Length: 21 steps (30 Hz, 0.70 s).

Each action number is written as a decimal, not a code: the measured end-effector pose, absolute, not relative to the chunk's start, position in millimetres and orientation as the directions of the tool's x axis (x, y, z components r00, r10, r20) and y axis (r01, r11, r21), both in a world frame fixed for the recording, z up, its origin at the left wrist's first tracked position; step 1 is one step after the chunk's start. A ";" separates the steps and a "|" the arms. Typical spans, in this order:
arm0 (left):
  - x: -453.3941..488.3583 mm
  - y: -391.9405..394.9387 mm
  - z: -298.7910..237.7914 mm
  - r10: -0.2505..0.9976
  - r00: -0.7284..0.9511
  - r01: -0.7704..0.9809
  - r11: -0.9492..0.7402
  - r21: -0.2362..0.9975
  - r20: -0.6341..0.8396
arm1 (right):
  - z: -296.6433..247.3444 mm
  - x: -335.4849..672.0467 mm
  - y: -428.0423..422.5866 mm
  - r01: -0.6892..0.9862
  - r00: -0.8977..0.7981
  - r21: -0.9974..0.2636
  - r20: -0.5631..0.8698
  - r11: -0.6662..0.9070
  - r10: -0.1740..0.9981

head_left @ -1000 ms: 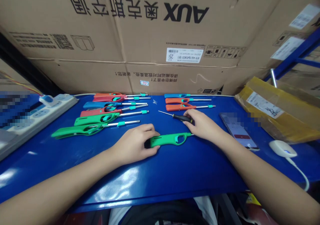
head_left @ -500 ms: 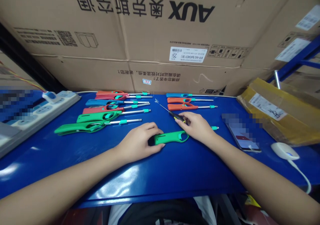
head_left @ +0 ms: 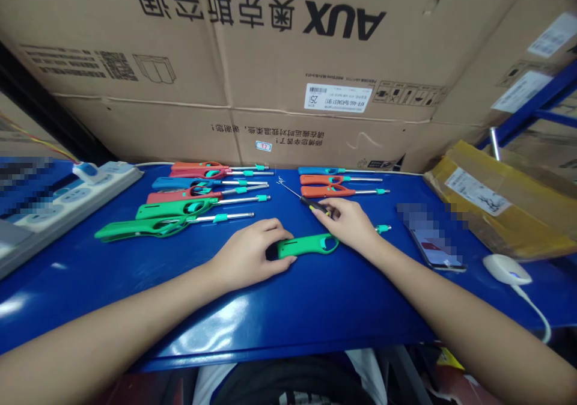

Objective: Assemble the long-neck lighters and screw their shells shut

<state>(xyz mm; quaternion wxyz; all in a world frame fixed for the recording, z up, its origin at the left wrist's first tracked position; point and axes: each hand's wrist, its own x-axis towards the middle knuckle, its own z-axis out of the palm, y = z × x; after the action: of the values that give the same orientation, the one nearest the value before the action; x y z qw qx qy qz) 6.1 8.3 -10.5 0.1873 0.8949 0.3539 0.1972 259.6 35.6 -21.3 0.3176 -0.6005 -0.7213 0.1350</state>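
A green long-necked lighter (head_left: 305,246) lies across the middle of the blue table, its metal tube passing behind my right wrist. My left hand (head_left: 255,252) grips the handle end between thumb and fingers. Closed around a screwdriver (head_left: 311,204) with a black and yellow handle, my right hand (head_left: 345,223) is above the lighter's tube. The screwdriver's thin shaft points to the far left, its tip close to a few small pale pins (head_left: 280,180) on the table.
More lighters in red, blue and green (head_left: 175,210) lie in a row at the left; blue and orange ones (head_left: 322,190) lie at the back. A power strip (head_left: 67,197) stands left. Right are a phone (head_left: 435,240), a white device (head_left: 507,270) and a yellow-taped package (head_left: 500,200). A large carton (head_left: 261,62) walls the back.
My right hand has shifted slightly left with the screwdriver, bringing its tip nearer the pale pins. My left hand keeps its grip on the green lighter. The whole view has shifted slightly.
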 end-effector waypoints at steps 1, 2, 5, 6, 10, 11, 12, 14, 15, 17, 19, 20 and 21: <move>5.8 8.2 -10.8 0.707 0.672 0.560 -0.679 0.475 0.221 | -20.9 260.1 35.3 0.763 -0.049 -0.603 0.306 0.234 0.951; 5.5 8.2 -11.2 0.706 0.672 0.557 -0.681 0.476 0.223 | -20.1 260.9 34.7 0.742 -0.019 -0.631 0.315 0.225 0.949; 4.2 8.5 -12.8 0.703 0.673 0.546 -0.682 0.485 0.230 | -15.1 264.6 32.0 0.661 0.065 -0.723 0.323 0.202 0.944; 3.8 8.5 -13.4 0.702 0.674 0.543 -0.683 0.490 0.232 | -13.0 266.2 31.2 0.626 0.088 -0.755 0.317 0.195 0.944; 2.7 7.5 -14.9 0.680 0.692 0.512 -0.698 0.501 0.241 | -7.0 271.3 30.5 0.438 0.168 -0.883 0.263 0.167 0.950; 2.6 7.2 -15.1 0.672 0.700 0.502 -0.704 0.502 0.242 | -6.5 271.7 31.0 0.382 0.183 -0.911 0.240 0.156 0.953; 2.6 6.8 -15.2 0.665 0.707 0.495 -0.709 0.503 0.242 | -6.2 271.7 31.5 0.326 0.195 -0.935 0.214 0.143 0.957; 2.8 6.2 -15.0 0.655 0.714 0.484 -0.716 0.503 0.245 | -6.0 270.6 32.2 0.215 0.209 -0.970 0.159 0.113 0.965; 3.1 6.0 -14.7 0.652 0.716 0.479 -0.718 0.505 0.250 | -5.7 269.9 32.5 0.164 0.214 -0.981 0.134 0.100 0.968; 3.5 5.7 -14.1 0.654 0.709 0.466 -0.715 0.522 0.263 | -4.5 268.5 32.6 0.077 0.223 -0.994 0.099 0.084 0.970; 3.8 5.8 -13.4 0.670 0.689 0.449 -0.695 0.562 0.278 | -2.7 267.7 32.8 0.010 0.233 -0.997 0.076 0.076 0.969; 3.9 6.0 -13.1 0.684 0.671 0.445 -0.679 0.584 0.285 | -1.8 267.7 32.9 -0.016 0.238 -0.997 0.066 0.072 0.969; 3.8 6.2 -12.8 0.700 0.649 0.443 -0.665 0.601 0.296 | -1.0 267.8 33.0 -0.037 0.242 -0.997 0.057 0.068 0.968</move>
<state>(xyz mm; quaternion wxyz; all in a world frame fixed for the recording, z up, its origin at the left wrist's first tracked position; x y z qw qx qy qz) 3.8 6.2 -12.8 0.2461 0.8742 0.3270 0.2614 267.8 33.0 -1.0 0.5836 -0.5296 -0.4399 0.4305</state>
